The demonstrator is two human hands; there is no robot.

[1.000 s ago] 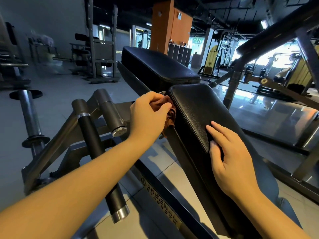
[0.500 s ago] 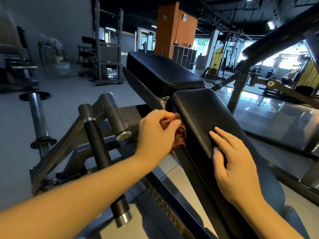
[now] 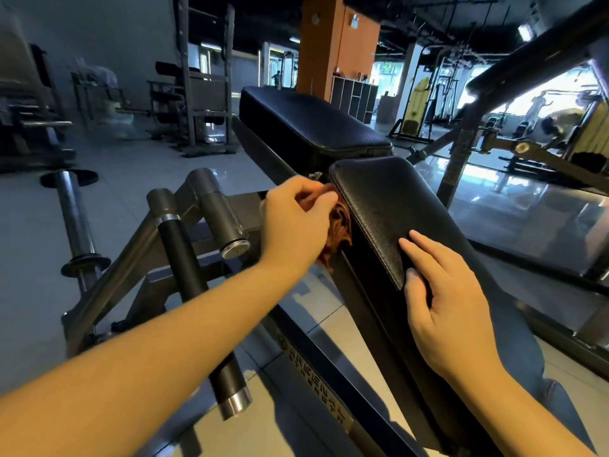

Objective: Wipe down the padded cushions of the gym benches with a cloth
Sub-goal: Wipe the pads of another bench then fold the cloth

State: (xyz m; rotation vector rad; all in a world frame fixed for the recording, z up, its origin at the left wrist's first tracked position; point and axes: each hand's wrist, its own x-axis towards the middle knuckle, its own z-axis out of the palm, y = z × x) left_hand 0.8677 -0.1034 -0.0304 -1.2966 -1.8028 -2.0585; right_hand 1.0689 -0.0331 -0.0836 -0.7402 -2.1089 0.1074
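Observation:
A black padded cushion (image 3: pixel 392 199) slopes down toward me at the centre. My left hand (image 3: pixel 296 222) grips a bunched brown cloth (image 3: pixel 337 235) and holds it against the cushion's left side edge, near its upper end. My right hand (image 3: pixel 451 305) rests flat on the cushion's top, fingers straight and pointing up the slope. A second black cushion (image 3: pixel 309 123) lies level just beyond the first one.
Two grey metal posts (image 3: pixel 214 209) and a black-gripped bar (image 3: pixel 194 282) stick up left of the bench. A weight peg (image 3: pixel 74 212) stands further left. A dark slanted beam (image 3: pixel 514 70) crosses at upper right. Other gym machines fill the background.
My left hand with the cloth slid down the cushion's left edge, then back up a little. My right hand stays resting on the cushion top.

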